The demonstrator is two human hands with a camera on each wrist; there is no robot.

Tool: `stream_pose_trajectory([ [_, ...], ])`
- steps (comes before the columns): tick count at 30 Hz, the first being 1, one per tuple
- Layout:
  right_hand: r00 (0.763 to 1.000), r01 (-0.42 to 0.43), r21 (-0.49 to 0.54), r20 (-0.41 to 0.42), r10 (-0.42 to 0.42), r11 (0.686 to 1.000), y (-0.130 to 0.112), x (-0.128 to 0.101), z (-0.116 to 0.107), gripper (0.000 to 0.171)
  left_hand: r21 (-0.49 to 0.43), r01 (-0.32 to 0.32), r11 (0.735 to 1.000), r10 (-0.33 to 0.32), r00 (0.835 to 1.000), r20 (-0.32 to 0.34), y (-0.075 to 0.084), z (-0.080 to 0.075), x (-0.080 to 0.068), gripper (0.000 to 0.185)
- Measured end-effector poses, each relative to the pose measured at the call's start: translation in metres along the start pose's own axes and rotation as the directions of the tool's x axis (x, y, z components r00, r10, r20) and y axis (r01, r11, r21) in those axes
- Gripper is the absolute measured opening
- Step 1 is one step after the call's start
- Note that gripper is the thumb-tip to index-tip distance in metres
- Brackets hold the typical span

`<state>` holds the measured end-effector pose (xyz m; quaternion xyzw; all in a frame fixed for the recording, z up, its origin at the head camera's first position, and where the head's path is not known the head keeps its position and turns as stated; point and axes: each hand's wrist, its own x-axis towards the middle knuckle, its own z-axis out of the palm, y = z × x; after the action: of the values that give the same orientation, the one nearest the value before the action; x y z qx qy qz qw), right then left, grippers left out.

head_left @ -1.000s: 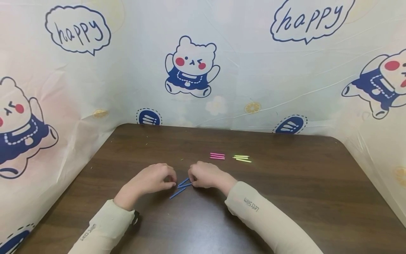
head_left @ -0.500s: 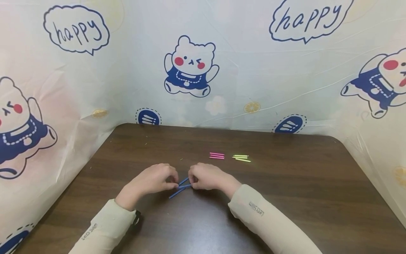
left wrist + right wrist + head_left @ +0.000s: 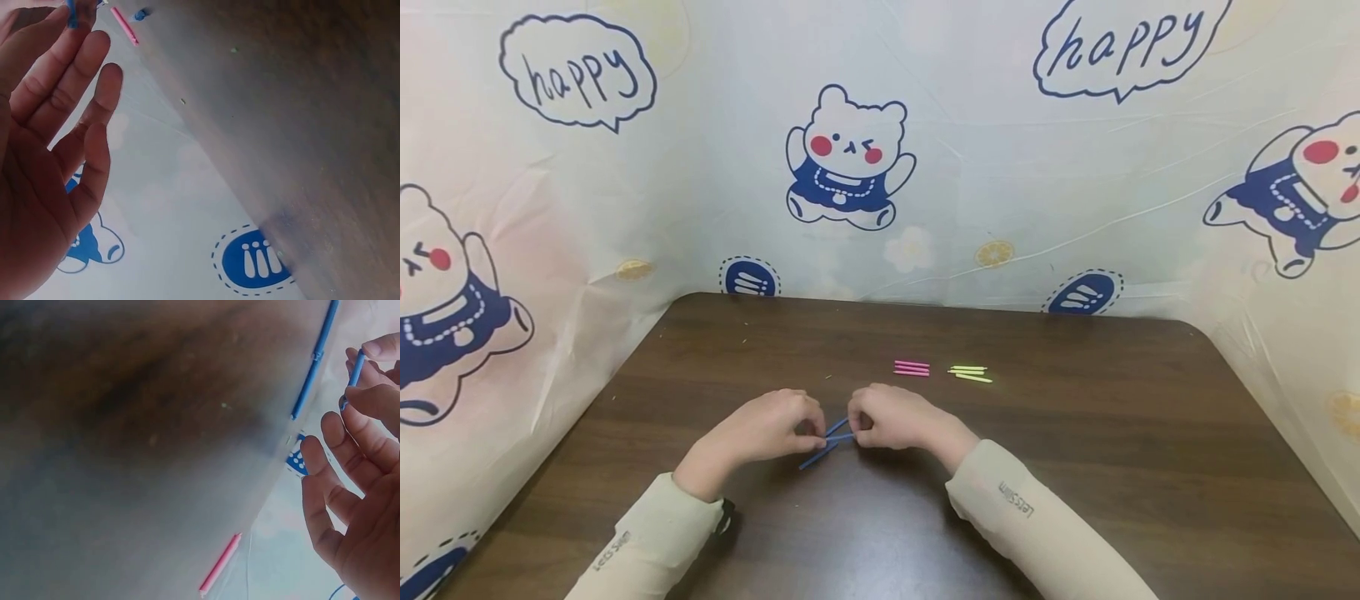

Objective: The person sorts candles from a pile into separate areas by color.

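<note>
Both hands meet over the blue sticks (image 3: 824,442) near the bench's (image 3: 1075,467) front. The left hand (image 3: 767,429) and right hand (image 3: 887,417) each pinch a stick end, other fingers loosely spread.

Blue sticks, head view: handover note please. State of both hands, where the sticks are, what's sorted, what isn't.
Left hand: fingertips pinch the near ends of the blue sticks.
Right hand: grip on a blue stick from the other side, between thumb and fingertips.
Blue sticks: about three, crossed and uneven between the two hands, low over the table; one pokes out toward the near edge.
Done: pink sticks lie side by side in a tidy row; yellow-green sticks lie grouped just right of them, one slightly askew.
Left, as it looks: blue sticks are not lined up and not beside the other two groups.
</note>
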<state>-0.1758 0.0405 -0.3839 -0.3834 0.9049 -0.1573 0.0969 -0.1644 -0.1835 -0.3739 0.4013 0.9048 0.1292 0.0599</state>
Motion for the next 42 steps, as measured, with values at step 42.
stream_pose_trajectory([
  [42,0.999,0.007,-0.099,0.04,-0.003,0.995,-0.009,-0.01,0.001,0.011,-0.116,0.153,0.981,-0.149,0.988,0.041,-0.057,-0.024,0.079,0.006],
])
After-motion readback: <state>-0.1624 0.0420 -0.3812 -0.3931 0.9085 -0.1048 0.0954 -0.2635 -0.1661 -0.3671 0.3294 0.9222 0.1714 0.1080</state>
